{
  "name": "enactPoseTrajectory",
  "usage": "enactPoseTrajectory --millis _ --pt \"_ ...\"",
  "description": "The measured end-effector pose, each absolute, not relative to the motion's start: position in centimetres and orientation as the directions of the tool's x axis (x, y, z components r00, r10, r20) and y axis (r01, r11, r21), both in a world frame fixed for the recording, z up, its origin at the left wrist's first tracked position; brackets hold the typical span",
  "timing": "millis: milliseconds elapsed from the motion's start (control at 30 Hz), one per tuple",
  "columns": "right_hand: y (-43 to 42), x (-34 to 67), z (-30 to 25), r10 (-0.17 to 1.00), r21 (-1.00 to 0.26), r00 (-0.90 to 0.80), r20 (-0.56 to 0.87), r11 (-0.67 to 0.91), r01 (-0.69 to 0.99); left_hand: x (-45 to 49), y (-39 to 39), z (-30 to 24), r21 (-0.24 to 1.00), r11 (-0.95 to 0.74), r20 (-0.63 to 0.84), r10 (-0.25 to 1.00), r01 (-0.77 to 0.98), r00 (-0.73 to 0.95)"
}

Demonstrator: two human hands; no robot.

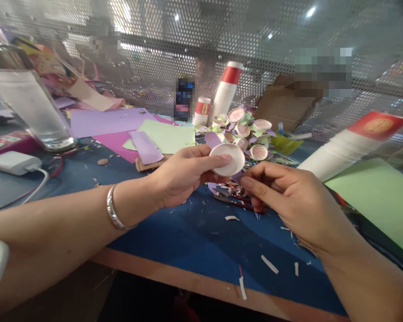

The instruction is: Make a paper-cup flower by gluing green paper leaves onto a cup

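Note:
My left hand [184, 176] holds a small white paper cup [227, 158] by its round bottom, thumb and fingers pinched around it, with a purple paper petal showing at its edge. My right hand [282, 197] is curled just right of the cup, fingers pinched together close to the cup's lower rim; what they hold is hidden. Both hands hover above the blue table [188, 232]. A silver bangle [113, 211] circles my left wrist.
A cluster of cup bottoms with paper petals [246, 132] lies behind the hands. Stacks of paper cups [227, 89] [342, 150], coloured paper sheets [164, 134] [379, 197], a glass [30, 107], a white charger [13, 162] and paper scraps surround them. A perforated metal screen stands behind.

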State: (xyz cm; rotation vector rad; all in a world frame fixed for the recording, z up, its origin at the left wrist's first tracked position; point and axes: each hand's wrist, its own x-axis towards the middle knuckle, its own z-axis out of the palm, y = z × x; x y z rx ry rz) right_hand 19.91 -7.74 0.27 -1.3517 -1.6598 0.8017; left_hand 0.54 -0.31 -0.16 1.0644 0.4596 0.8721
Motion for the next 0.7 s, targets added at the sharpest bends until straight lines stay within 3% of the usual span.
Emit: enactPoseTrajectory --millis 700 --pt "-7.65 19.53 0.64 0.977 -0.832 -0.105 0.185 0.213 0.512 0.45 -0.18 -0.84 0.908 0.134 0.136 0.803 -0.397 0.581"
